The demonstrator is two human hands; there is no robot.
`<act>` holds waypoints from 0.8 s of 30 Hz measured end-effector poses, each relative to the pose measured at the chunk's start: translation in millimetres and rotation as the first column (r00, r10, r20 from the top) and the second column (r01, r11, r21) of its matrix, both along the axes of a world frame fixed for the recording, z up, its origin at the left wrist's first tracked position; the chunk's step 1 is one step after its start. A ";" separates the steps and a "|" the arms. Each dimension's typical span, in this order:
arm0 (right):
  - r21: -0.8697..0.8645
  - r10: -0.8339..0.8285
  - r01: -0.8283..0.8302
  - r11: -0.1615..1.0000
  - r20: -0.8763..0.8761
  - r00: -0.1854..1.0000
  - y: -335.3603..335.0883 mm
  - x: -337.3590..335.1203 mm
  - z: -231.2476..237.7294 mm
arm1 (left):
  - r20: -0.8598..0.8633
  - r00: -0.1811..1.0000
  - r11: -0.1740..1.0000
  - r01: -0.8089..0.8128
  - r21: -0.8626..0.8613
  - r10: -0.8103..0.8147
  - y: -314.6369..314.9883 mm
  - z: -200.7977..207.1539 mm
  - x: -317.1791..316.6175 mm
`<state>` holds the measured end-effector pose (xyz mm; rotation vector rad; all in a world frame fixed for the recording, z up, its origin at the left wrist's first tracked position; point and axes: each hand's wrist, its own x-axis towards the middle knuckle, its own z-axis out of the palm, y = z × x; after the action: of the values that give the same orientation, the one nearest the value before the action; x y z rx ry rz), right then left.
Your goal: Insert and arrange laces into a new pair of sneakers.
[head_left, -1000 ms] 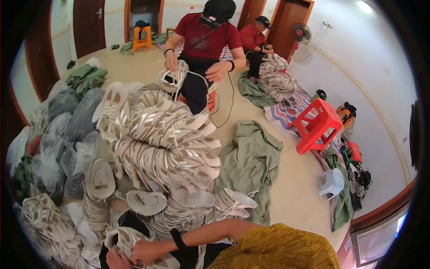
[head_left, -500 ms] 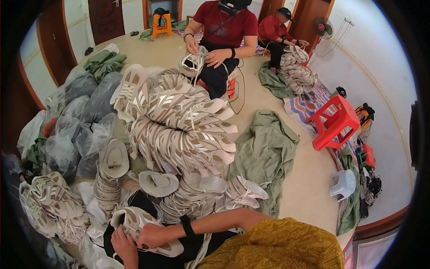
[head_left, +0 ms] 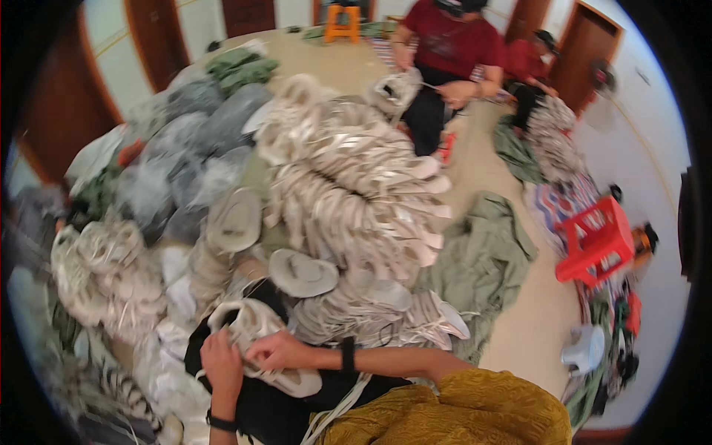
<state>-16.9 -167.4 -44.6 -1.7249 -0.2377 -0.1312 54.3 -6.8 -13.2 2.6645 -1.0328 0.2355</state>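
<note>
On my lap, over black cloth, rests a beige and white sneaker upper (head_left: 256, 317) with its opening pointing away from me. My left hand (head_left: 221, 359) grips its left side with bent fingers. From the right, my right hand (head_left: 279, 350) reaches over the lacing area, fingers pinched together; what is between them is too small and blurred to make out. Long white laces (head_left: 337, 411) hang over my lap beside the mustard sleeve. Just beyond the upper, a flat pale sole-shaped piece (head_left: 302, 274) tops a row of nested uppers (head_left: 348, 315).
A large heap of uppers (head_left: 356, 185) fills the middle. Grey plastic bags (head_left: 189, 163) lie at left, green cloth (head_left: 482, 259) at right. A red stool (head_left: 597, 241) and a small blue stool (head_left: 584, 348) stand at right. Two people sit beyond, one holding an upper (head_left: 395, 93).
The view has swung left, so the whole scene sits further right and is blurred. My hands stay on the same upper, the left forearm showing more.
</note>
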 end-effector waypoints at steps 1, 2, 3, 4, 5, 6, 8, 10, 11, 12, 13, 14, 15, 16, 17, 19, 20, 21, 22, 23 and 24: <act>0.085 0.052 -0.047 0.995 -0.059 0.997 -3.0 -0.2 1.6 | 0.022 0.999 1.000 0.029 0.005 -0.029 1.3 -0.7 1.5; 0.169 0.116 -0.095 0.981 -0.115 0.987 -8.5 -0.1 1.7 | 0.067 0.997 0.999 0.024 0.022 -0.025 2.6 -1.0 1.9; 0.276 0.087 -0.039 0.960 -0.164 0.983 -14.2 -0.5 -7.1 | 0.089 0.995 0.999 0.038 0.012 -0.039 0.1 4.6 0.0; 0.369 0.068 0.020 0.929 -0.224 0.972 -22.1 -0.8 -15.0 | 0.066 0.997 0.999 0.038 0.009 -0.039 -2.3 5.3 0.8; 0.203 -0.049 0.083 0.976 -0.169 0.984 -32.1 2.7 -10.3 | 0.123 0.991 0.999 0.053 0.000 -0.052 2.0 -0.3 1.9; 0.135 -0.073 0.093 0.986 -0.149 0.986 -42.2 7.2 -15.8 | 0.106 0.994 0.999 0.034 0.012 -0.035 4.4 -3.9 1.4; 0.119 -0.080 0.104 0.987 -0.189 0.979 -64.7 9.9 -0.8 | 0.145 0.987 0.998 0.066 -0.019 -0.062 -2.0 -8.0 1.8; 0.062 -0.026 0.036 0.997 -0.160 0.987 -65.6 21.7 9.2 | 0.079 0.996 0.999 0.037 -0.023 -0.035 -1.1 -5.1 -0.9; 0.033 -0.047 0.053 0.998 -0.156 0.987 -64.9 27.3 11.3 | 0.069 0.997 0.999 0.036 -0.029 -0.034 -2.3 -2.3 -1.2; 0.005 -0.074 0.075 0.997 -0.151 0.986 -59.0 33.5 12.8 | 0.059 0.998 0.999 0.038 -0.023 -0.036 -0.8 -3.3 -0.6; 0.006 -0.054 0.056 0.998 -0.147 0.988 -54.2 39.7 13.6 | 0.066 0.997 0.998 0.037 -0.041 -0.034 -2.5 -3.0 0.6; -0.097 -0.064 0.058 0.994 -0.066 0.996 -50.1 45.5 13.4 | 0.073 0.997 0.997 0.040 -0.060 -0.036 -3.2 -2.5 1.0; -0.197 -0.070 0.072 0.978 0.016 0.997 -46.5 49.5 12.9 | 0.077 0.997 0.998 0.030 -0.059 -0.025 -3.1 -2.0 0.6; -0.194 -0.058 0.061 0.979 0.020 0.998 -41.4 52.6 11.6 | 0.059 0.998 0.998 0.016 -0.055 -0.012 -2.2 -1.4 -0.3; -0.311 -0.060 0.094 0.946 0.118 0.991 -36.0 54.7 10.3 | 0.041 0.999 0.999 0.004 -0.051 -0.002 -1.6 -1.0 -1.0; -0.415 -0.045 0.136 0.900 0.222 0.974 -30.1 56.4 11.3 | 0.057 0.998 1.000 0.003 -0.029 -0.002 0.9 -0.5 -0.8; -0.442 -0.040 0.130 0.887 0.208 0.977 -28.8 55.6 13.8 | 0.070 0.998 1.000 0.009 -0.010 -0.009 2.0 -0.1 -0.5; -0.469 -0.035 0.124 0.874 0.195 0.980 -27.8 55.0 15.2 | 0.077 0.997 1.000 0.003 -0.007 -0.003 1.7 -0.5 -1.4; -0.464 -0.030 0.124 0.877 0.203 0.979 -27.5 55.1 14.9 | 0.076 0.997 1.000 0.003 -0.004 -0.003 1.2 -1.0 -2.5; -0.461 -0.034 0.118 0.880 0.186 0.982 -29.1 54.8 14.0 | 0.075 0.997 1.000 0.002 0.000 -0.002 0.6 -1.4 -2.5; -0.457 -0.037 0.111 0.882 0.170 0.985 -30.6 54.8 13.2 | 0.084 0.996 1.000 -0.004 0.004 0.004 -0.4 -1.6 -1.0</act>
<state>37.9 -198.0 -31.3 -2.2094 -0.3393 -0.2856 53.2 -7.2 -14.7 2.6812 -1.0541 0.3497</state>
